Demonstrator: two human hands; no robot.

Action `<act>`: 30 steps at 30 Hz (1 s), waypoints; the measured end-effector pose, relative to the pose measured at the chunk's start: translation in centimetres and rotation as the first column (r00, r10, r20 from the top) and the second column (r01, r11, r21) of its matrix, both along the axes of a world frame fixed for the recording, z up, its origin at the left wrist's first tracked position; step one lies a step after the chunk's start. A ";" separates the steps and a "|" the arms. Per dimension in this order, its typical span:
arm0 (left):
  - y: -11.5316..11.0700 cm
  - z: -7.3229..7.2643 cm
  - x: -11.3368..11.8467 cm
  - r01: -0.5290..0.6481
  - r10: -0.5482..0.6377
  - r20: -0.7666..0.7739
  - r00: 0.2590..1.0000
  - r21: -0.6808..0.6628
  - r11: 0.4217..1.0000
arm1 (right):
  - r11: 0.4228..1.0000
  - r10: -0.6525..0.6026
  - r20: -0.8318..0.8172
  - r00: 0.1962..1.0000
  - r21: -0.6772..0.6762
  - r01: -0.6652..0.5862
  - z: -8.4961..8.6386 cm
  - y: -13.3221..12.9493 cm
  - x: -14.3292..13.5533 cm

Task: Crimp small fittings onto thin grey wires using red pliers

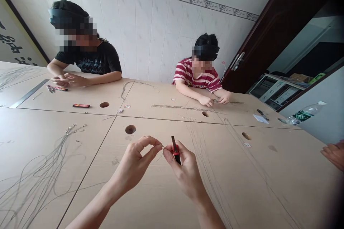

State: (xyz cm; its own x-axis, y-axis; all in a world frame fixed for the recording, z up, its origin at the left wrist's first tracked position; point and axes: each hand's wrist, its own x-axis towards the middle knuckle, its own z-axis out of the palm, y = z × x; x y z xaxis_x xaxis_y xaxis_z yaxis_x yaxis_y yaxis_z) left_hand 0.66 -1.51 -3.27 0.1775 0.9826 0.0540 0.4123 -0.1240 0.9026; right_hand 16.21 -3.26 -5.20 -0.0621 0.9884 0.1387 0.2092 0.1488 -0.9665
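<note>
Near the table's middle, my left hand [141,154] pinches the end of a thin grey cord [163,146] between thumb and forefinger. Touching close beside it, my right hand [182,164] is closed around a slim black-and-red tool [175,150] whose flat dark tip points up and away from me. The tool's kind is not clear. The right thumb and forefinger meet at the same cord end, so the fingertips partly hide it. Long thin cords [206,161] lie just to the right of that hand. A loose bundle of grey cords [57,157] with small pale ends spreads to the left.
Two people sit across the table [150,200], their hands at work. A steel ruler [30,93], a red-and-black item [81,106], a pen [262,114] and a water bottle [306,113] lie about. Round holes [130,129] pierce the tabletop. Another person's hand [334,154] rests at the right edge.
</note>
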 end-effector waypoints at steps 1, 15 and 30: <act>0.0 0.0 0.1 0.004 -0.004 0.004 1.000 -0.004 1.000 | 1.000 0.008 0.000 1.000 0.001 -0.008 0.0 0.0 0.0; 0.0 -0.1 0.0 0.046 -0.044 0.024 0.999 -0.076 0.996 | 0.999 0.014 0.025 1.000 0.042 -0.015 0.1 0.1 0.2; 1.0 -0.8 0.0 0.209 -0.152 0.267 0.952 -0.199 0.958 | 0.987 0.030 0.006 1.000 0.159 -0.031 -1.0 0.9 0.2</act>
State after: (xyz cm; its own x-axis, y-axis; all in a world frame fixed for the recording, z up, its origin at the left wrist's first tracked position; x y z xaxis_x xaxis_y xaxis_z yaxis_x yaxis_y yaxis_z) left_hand 0.67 -0.51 -4.07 0.3620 0.9271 -0.0969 0.1633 0.0393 0.9858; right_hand 16.39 -2.39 -6.25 -0.0928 0.9513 0.2938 0.2060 0.3071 -0.9291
